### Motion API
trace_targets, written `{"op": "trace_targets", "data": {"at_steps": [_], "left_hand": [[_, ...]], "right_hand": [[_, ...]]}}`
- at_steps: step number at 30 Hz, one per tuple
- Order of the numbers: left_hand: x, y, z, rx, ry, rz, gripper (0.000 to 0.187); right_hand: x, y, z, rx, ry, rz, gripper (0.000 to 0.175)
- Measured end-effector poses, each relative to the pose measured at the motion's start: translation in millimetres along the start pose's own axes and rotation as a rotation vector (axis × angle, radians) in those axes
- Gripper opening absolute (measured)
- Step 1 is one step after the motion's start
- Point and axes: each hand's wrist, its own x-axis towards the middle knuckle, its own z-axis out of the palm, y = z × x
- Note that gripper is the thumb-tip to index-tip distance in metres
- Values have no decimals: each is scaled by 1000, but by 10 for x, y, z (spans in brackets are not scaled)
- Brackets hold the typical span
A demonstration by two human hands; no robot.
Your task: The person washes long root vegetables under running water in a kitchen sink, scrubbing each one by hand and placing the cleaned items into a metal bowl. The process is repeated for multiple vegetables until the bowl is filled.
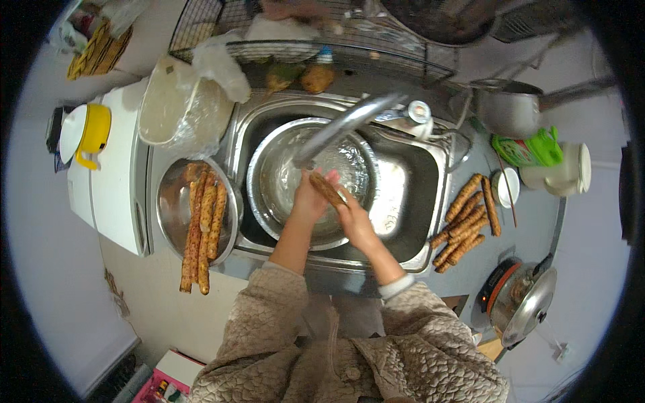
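Observation:
Over a round metal basin [267,211] of water in the sink [413,216], my right hand [355,221] grips the lower end of a brown yam-like root [326,189]. My left hand [310,199] is beside the root's upper end, its palm partly turned up; whether its fingers close on the root I cannot tell. The chrome faucet spout [347,128] reaches just above my left fingertips. Several long roots [206,221] lie in a metal bowl [169,221] to the left, their lower ends past its rim. Several shorter roots [466,221] are piled on the right counter.
A plastic-lined tub [166,111] stands at the upper left. A wire rack [322,45] runs behind the sink. Right of the sink are a saucepan [509,108], a green bottle [534,148], a white cup [505,187] with a stick across it, and a pot with a tilted lid [531,307].

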Motion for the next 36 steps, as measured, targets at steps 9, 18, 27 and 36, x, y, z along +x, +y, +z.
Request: {"op": "trace_targets", "data": {"at_steps": [9, 18, 27, 36], "left_hand": [[614, 283, -132, 141, -22, 142, 22], [618, -76, -79, 157, 140, 44, 24], [455, 83, -76, -442, -328, 36, 13], [598, -46, 178, 208, 228, 444, 17]], "right_hand": [[75, -271, 433, -102, 31, 117, 45], [386, -144, 402, -405, 215, -89, 29], [189, -399, 308, 1202, 50, 654, 34], [321, 100, 273, -684, 242, -252, 32]]}}
